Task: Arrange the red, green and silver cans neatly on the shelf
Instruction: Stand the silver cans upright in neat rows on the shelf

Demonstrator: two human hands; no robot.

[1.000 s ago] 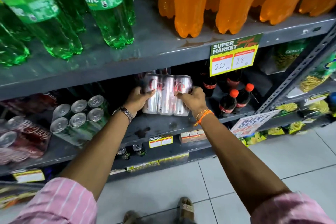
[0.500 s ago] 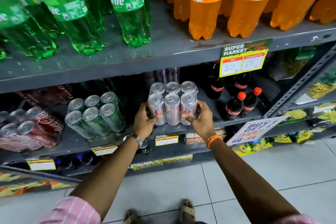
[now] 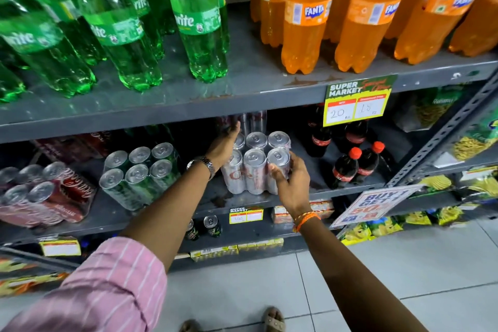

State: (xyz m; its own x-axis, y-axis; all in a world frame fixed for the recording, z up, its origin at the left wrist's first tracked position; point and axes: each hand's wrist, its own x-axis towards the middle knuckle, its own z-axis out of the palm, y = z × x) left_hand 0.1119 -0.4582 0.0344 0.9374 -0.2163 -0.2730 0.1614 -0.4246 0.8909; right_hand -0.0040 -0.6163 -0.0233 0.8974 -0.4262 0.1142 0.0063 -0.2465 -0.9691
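Moved: left hand (image 3: 225, 144) open beside silver pack (image 3: 256, 167) | right hand (image 3: 289, 183) grips front

"Fanta" on the orange bottles (image 3: 304, 16) at one o'clock; "SUPER MARKET", "20", "18" on the price tag (image 3: 357, 101); "BUY 1 GET" on the hanging sign (image 3: 373, 203).

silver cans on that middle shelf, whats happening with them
A person is stocking drink cans. The silver can pack stands upright on the middle shelf, right of the green can pack and the red can pack. The right hand grips its front right corner; the left hand, fingers open, lies flat against its left side.
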